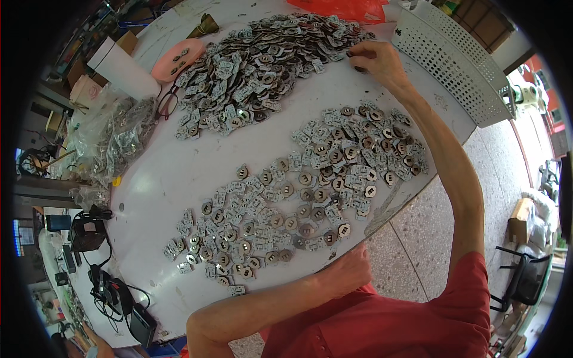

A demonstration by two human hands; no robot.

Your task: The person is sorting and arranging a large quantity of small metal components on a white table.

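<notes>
My right hand (382, 62) reaches to the far side of the white table, at the right end of a big heap of small flat metal parts (250, 65). Its thumb and forefinger curve with a gap between them, dark at the tips, and no part shows in the gap. Closer to me lies a looser spread of similar parts (274, 221), many with round silvery discs. My left hand (352, 271) is closed at the table's near edge, beside this spread. Its fingers curl inward, so whatever they may hold is hidden.
A white perforated basket (453, 59) stands at the far right, beside a red plastic bag (346, 9). Left of the heap are a pink dish (178, 59), glasses (168, 104), a white cylinder (122, 68) and clear plastic bags (113, 134). Black adapters with cables (113, 292) lie lower left.
</notes>
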